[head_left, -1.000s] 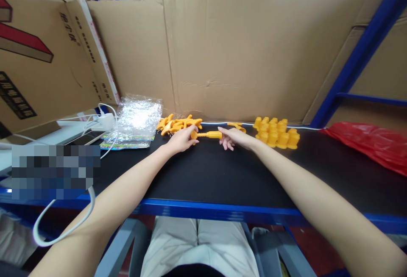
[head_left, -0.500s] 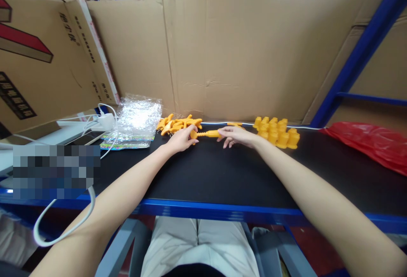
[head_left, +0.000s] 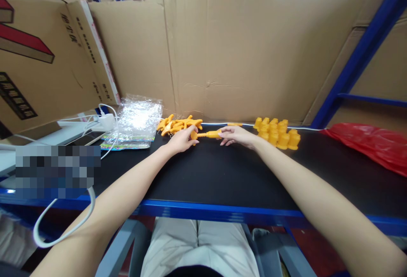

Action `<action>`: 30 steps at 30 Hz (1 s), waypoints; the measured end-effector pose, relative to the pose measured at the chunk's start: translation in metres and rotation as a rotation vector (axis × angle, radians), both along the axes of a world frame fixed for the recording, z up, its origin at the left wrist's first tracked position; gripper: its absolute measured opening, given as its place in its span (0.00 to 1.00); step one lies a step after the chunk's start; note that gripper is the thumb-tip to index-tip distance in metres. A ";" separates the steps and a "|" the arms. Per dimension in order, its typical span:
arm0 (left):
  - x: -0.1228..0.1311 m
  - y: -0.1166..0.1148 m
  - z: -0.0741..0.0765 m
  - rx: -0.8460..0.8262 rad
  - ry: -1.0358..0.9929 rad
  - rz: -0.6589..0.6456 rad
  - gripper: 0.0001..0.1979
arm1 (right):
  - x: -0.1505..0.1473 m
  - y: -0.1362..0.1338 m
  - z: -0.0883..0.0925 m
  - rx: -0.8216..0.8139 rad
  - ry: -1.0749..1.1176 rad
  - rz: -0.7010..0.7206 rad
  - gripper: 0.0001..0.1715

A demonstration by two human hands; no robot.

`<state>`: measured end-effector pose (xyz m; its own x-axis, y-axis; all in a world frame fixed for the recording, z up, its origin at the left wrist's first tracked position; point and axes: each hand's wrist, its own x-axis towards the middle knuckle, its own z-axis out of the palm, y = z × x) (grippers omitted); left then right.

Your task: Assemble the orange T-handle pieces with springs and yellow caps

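Note:
Between my hands a yellow plastic piece with a ribbed shaft (head_left: 208,134) lies level, just above or on the black tabletop (head_left: 219,175). My left hand (head_left: 182,139) is closed on its left end, thumb and fingers pinching a wider part. The fingers of my right hand (head_left: 235,135) pinch the thicker right end. What this end looks like under the fingertips is hidden. Close behind my left hand is a pile of yellow branched plastic parts (head_left: 178,123). Yellow stepped, cup-like parts (head_left: 276,131) stand in rows to the right of my right hand.
Clear plastic bags (head_left: 140,118) and a phone (head_left: 86,138) with white cables lie at the left. A yellow strip (head_left: 234,124) is behind my right hand. A red plastic bag (head_left: 369,143) lies at the right. Cardboard (head_left: 229,56) walls the back.
The fingers of my right hand have shifted slightly and drawn closer together on the right end of the yellow piece. My left hand stays in place.

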<state>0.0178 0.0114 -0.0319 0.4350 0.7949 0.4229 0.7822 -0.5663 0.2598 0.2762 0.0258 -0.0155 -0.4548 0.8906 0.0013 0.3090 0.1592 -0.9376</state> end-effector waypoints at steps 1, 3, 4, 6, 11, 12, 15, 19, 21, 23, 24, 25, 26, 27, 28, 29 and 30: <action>0.000 -0.001 0.000 -0.002 0.001 -0.001 0.16 | 0.000 0.000 0.000 0.000 -0.002 -0.003 0.21; 0.000 -0.002 0.001 -0.010 0.004 0.003 0.16 | -0.001 -0.001 0.000 -0.002 -0.001 -0.010 0.21; 0.000 -0.002 0.002 -0.014 0.006 0.006 0.16 | -0.001 -0.001 0.000 -0.004 0.000 -0.011 0.21; 0.000 -0.003 0.002 -0.019 0.004 0.006 0.16 | -0.001 -0.001 0.000 -0.006 0.001 -0.010 0.21; 0.000 -0.002 0.002 -0.014 0.009 0.001 0.16 | -0.002 -0.001 0.000 -0.021 0.040 -0.002 0.20; 0.000 -0.002 0.002 -0.014 0.016 0.004 0.16 | -0.002 -0.001 0.000 -0.023 0.060 0.000 0.19; 0.001 -0.004 0.003 0.003 0.046 0.017 0.17 | -0.003 -0.002 0.000 -0.010 0.120 -0.013 0.16; 0.002 -0.009 0.006 0.059 0.040 0.039 0.26 | -0.002 0.002 0.001 0.022 0.178 -0.058 0.13; 0.002 -0.010 0.007 0.077 -0.002 0.059 0.30 | 0.000 0.006 0.001 0.053 0.221 -0.116 0.13; 0.001 -0.009 0.008 0.083 -0.040 0.099 0.31 | 0.005 0.012 0.002 0.118 0.257 -0.205 0.14; 0.000 -0.008 0.008 0.082 -0.050 0.122 0.30 | 0.007 0.015 0.002 0.165 0.269 -0.256 0.15; -0.001 -0.007 0.008 0.077 -0.052 0.141 0.29 | 0.010 0.018 0.002 0.222 0.275 -0.307 0.16; -0.002 -0.006 0.008 0.070 -0.048 0.152 0.28 | 0.013 0.022 0.002 0.290 0.275 -0.365 0.18; -0.003 -0.005 0.007 0.062 -0.042 0.157 0.27 | 0.016 0.024 0.002 0.363 0.262 -0.429 0.20; -0.004 -0.004 0.007 0.055 -0.035 0.158 0.26 | 0.020 0.027 0.002 0.438 0.229 -0.501 0.21; -0.005 -0.003 0.006 0.050 -0.030 0.156 0.26 | 0.023 0.029 0.002 0.517 0.170 -0.572 0.23; -0.005 -0.003 0.006 0.047 -0.025 0.152 0.25 | 0.027 0.030 0.001 0.603 0.083 -0.632 0.23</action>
